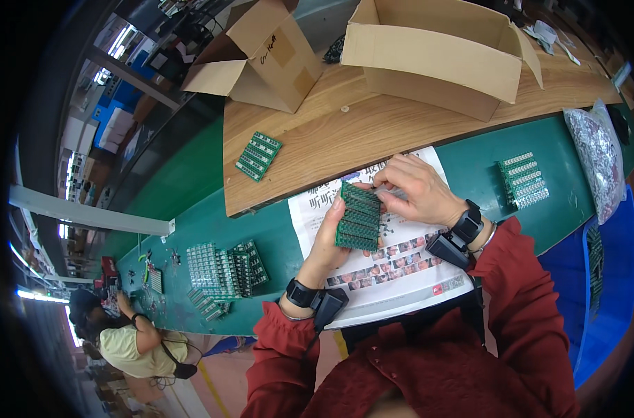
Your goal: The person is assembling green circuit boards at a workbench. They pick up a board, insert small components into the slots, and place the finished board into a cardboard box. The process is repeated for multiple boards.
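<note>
Over a sheet of newspaper [400, 272] at the near edge of the green worktop [191, 230], the left hand [329, 233] grips a green circuit board panel [358, 217] while the right hand [418, 187] pinches a small part at its top edge. A stack of similar panels [223, 272] lies toward the left, one [258, 155] on the wooden shelf and another [524, 180] on the right; seemingly much remains.

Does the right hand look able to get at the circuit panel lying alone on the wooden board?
Probably not at once: the right hand is busy at the green panel held by the left hand. The lone panel lies uncovered, across to the left.
</note>
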`<state>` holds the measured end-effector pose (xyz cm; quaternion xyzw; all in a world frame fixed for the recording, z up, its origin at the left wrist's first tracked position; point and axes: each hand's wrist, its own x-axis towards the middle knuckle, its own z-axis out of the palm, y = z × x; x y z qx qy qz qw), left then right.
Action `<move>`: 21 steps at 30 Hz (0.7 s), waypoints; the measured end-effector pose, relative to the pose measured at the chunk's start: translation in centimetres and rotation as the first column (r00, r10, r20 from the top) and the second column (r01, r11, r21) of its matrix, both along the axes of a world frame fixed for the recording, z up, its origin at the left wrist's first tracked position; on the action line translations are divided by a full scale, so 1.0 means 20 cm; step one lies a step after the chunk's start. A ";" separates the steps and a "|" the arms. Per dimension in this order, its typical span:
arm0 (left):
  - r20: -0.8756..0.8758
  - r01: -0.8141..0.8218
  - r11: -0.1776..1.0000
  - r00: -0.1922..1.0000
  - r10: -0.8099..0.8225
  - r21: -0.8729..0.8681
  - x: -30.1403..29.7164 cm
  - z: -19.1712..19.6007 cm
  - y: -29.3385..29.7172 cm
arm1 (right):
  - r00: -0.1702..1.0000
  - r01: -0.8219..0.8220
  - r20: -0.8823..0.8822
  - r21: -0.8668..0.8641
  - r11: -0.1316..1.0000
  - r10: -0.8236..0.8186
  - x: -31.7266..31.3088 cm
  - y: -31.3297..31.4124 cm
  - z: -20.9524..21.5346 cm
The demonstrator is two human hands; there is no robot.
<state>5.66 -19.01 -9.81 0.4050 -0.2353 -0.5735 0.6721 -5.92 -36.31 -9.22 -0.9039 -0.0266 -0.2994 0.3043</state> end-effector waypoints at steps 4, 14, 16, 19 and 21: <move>-0.007 -0.013 1.000 1.000 0.013 0.014 -0.01 0.00 0.00 | 1.000 -0.012 0.024 -0.088 0.996 0.014 0.02 0.02 -0.01; -0.006 -0.005 1.000 1.000 0.005 0.025 0.00 0.00 0.00 | 0.999 0.023 0.028 -0.124 0.992 -0.020 0.02 0.03 0.00; -0.013 -0.011 0.999 1.000 0.012 0.039 -0.01 0.01 0.00 | 0.998 0.015 0.058 -0.103 0.995 -0.009 0.02 0.02 -0.01; -0.010 -0.023 0.997 1.000 0.024 0.067 -0.01 0.00 0.00 | 0.996 0.015 0.084 -0.115 0.993 -0.005 0.04 0.02 -0.02; 0.010 -0.019 0.996 1.000 0.018 0.085 -0.01 -0.01 0.01 | 0.996 0.025 0.090 -0.135 0.991 -0.013 0.04 0.03 -0.01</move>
